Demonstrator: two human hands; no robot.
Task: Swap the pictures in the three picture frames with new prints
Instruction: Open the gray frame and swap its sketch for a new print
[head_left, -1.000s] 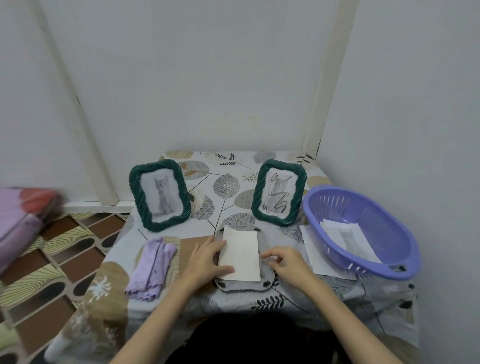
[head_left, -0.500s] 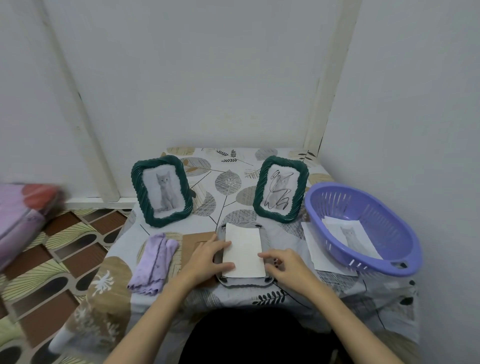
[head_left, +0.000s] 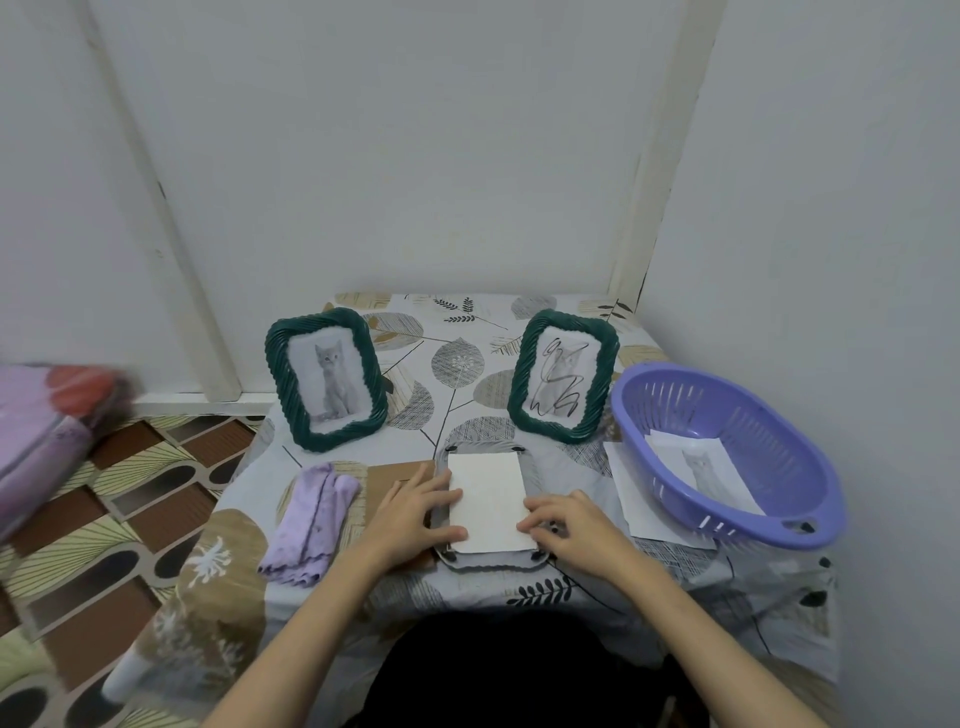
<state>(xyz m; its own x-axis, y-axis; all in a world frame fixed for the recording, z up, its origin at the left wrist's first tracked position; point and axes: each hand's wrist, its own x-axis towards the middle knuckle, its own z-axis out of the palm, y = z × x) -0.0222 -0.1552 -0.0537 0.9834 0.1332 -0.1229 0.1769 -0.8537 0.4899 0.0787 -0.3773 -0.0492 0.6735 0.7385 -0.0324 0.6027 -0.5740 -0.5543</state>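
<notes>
Two green rope-edged frames stand upright at the back of the table: the left frame (head_left: 326, 378) shows a clean grey cat, the right frame (head_left: 563, 375) shows a cat print scribbled over in black. A third frame (head_left: 485, 558) lies face down at the front, with a blank white print (head_left: 491, 501) laid face down on its back opening. My left hand (head_left: 415, 512) rests on the print's left edge with fingers fairly straight. My right hand (head_left: 574, 522) touches the print's right edge with curled fingertips. A brown backing board (head_left: 392, 475) lies under my left hand.
A purple basket (head_left: 727, 452) at the right holds a cat print (head_left: 709, 467); a white sheet (head_left: 631, 499) lies beneath its left side. A folded lilac cloth (head_left: 311, 519) lies at the left. Walls close in behind and to the right.
Both hands have shifted slightly along the print's edges, squaring it on the face-down frame. The camera has tilted a little; nothing else has moved.
</notes>
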